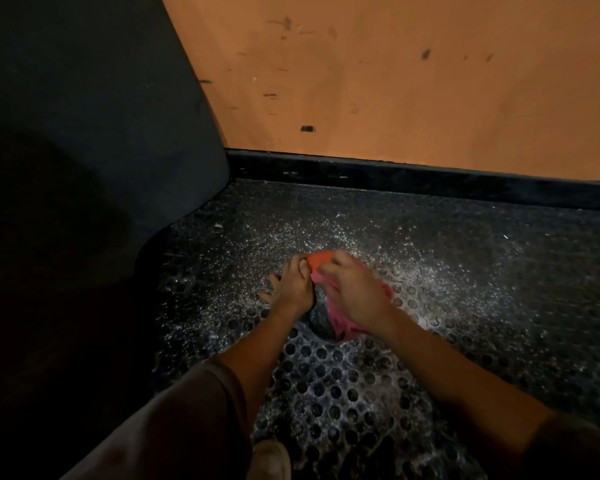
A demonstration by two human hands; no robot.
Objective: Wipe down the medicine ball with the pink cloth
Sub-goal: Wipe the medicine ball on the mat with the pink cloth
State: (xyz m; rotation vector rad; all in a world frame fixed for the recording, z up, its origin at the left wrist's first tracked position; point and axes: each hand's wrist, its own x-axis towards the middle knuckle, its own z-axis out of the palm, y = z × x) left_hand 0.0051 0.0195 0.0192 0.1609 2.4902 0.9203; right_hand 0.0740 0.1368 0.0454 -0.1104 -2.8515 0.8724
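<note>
A person's right hand (355, 296), fingers bunched around the pink cloth (340, 325), presses it to the medicine ball (321, 315) on a perforated floor mat (343, 393), while the left hand (293, 287) steadies the ball with fingers spread. A hard stroke could roll it free, and its underside may go unwiped.

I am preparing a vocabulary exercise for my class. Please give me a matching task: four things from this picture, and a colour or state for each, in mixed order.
1. pink cloth
2. left hand
3. wall
4. floor mat

A. orange, with dark scuffs
B. has round holes
C. rests on the medicine ball
D. gripped by the right hand

Pairs: 1-D, 2-C, 3-A, 4-B
</note>
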